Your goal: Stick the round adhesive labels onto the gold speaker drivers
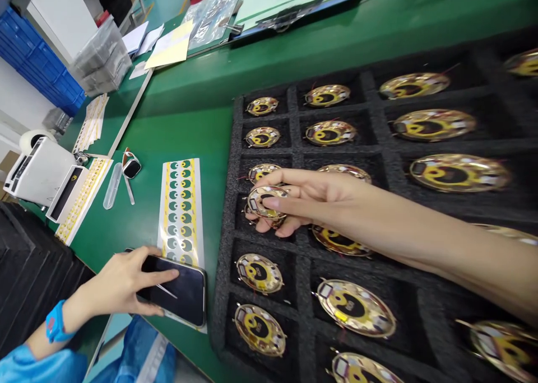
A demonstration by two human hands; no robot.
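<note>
gold disc (pixel 267 202) within right-hand grip (pixel 305 199)

1. A loose, light blue fabric sleeve (pixel 37 363) covers the left arm and ends on the forearm, short of the wrist.
2. A bright blue plastic wristband (pixel 55 321) circles the left wrist, just behind the hand.
3. A light blue fabric smock front (pixel 143 352) shows at the bottom of the view, with a pale grey strip (pixel 154 360) running along it.
4. The slim left hand (pixel 120 282) wears no glove.
5. The slim right hand (pixel 286 204) is also gloveless, with short fingernails, and its forearm shows no sleeve up to the edge of the view.
</note>
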